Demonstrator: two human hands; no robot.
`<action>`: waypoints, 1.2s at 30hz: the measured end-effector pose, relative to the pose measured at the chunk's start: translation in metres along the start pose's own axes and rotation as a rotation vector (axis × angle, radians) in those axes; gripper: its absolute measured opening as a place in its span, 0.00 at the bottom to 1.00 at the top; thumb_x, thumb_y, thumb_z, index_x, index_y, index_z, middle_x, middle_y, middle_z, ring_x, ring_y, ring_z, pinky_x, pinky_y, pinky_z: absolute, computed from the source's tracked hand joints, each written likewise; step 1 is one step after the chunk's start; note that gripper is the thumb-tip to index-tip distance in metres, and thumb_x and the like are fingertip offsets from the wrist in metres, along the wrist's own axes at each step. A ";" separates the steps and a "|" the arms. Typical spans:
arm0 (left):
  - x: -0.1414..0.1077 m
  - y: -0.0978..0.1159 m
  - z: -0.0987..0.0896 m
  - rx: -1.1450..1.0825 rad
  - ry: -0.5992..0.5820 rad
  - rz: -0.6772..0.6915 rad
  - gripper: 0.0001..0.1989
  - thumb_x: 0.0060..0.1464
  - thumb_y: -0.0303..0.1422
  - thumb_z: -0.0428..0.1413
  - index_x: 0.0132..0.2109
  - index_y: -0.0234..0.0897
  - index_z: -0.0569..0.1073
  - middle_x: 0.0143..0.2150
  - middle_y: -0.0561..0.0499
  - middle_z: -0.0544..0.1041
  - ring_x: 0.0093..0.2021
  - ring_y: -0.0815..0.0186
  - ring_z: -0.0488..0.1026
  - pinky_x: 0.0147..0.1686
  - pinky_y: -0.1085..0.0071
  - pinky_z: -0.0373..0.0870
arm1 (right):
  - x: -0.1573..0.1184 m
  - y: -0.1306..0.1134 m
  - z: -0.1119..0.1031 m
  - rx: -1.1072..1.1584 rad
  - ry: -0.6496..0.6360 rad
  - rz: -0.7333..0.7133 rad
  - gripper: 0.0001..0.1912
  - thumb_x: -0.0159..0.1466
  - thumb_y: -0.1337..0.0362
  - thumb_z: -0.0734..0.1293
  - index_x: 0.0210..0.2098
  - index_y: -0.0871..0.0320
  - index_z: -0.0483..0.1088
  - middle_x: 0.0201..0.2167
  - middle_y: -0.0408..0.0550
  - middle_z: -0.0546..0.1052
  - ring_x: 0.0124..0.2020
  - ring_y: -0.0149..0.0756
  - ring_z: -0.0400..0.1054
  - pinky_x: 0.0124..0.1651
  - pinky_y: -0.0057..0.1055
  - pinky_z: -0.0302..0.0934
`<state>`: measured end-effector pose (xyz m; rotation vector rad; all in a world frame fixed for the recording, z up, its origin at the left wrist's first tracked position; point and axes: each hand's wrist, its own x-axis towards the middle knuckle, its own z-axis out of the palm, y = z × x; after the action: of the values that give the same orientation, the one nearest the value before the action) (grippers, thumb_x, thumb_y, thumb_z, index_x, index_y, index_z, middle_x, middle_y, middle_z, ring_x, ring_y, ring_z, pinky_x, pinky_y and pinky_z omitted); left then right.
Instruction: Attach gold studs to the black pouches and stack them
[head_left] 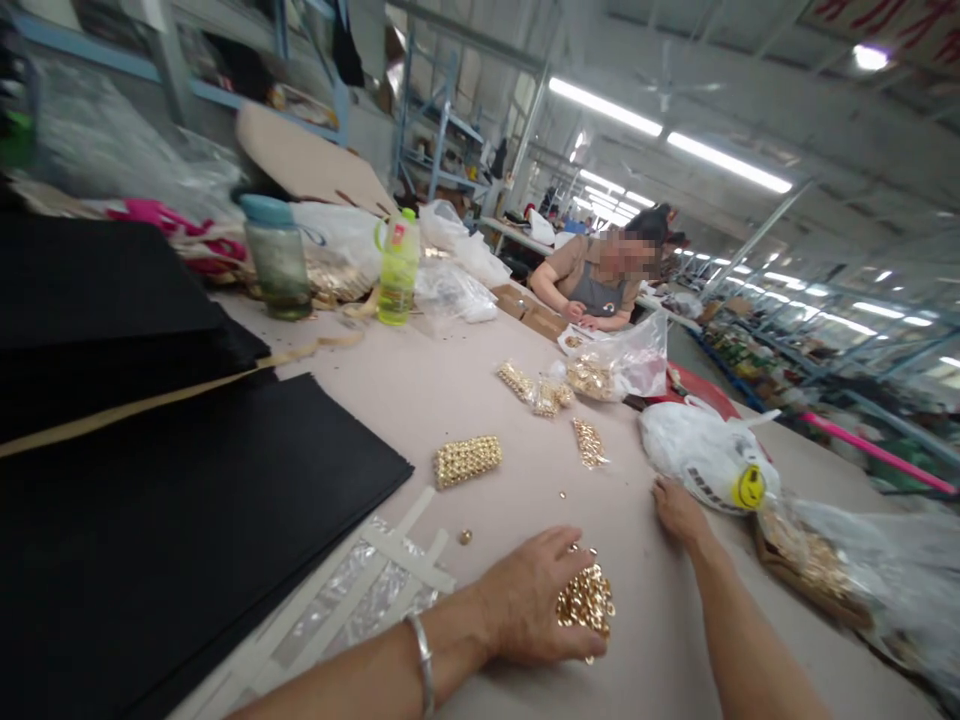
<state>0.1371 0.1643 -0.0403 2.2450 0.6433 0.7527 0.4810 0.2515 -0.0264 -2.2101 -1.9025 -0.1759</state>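
My left hand (532, 600) curves around one side of a loose pile of small shiny gold metal pieces (589, 600) on the table. Its thumb and fingers are spread apart along the edges of the pile, and a silver bangle circles the wrist. Beside the white plastic bag with a yellow smiley face (701, 450), my right hand (679, 512) rests low on the tabletop; its fingers are mostly hidden and blurred. A gold beaded bundle (468, 461) lies beyond the left hand. Between them sit a single gold bead (466, 537) and a tiny gold piece (562, 495).
Black sheets (195, 520) are stacked at left, near a taped clear plastic patch (352, 590). A blue-lidded bottle (276, 260) and a green bottle (398, 270) stand behind. Small packets of gold parts (589, 443) lie ahead. A co-worker (600, 275) sits across the table.
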 end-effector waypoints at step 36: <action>-0.001 -0.004 -0.069 -0.171 0.778 -0.221 0.14 0.62 0.37 0.46 0.43 0.35 0.73 0.36 0.48 0.79 0.38 0.63 0.76 0.42 0.67 0.71 | -0.141 -0.210 -0.050 0.226 -0.211 -0.642 0.15 0.68 0.69 0.56 0.40 0.59 0.74 0.44 0.52 0.77 0.47 0.39 0.68 0.55 0.34 0.59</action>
<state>0.0898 0.1963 -0.0018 1.6445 1.1100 1.5119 0.2548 0.1324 0.0081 -1.4638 -2.5440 0.1729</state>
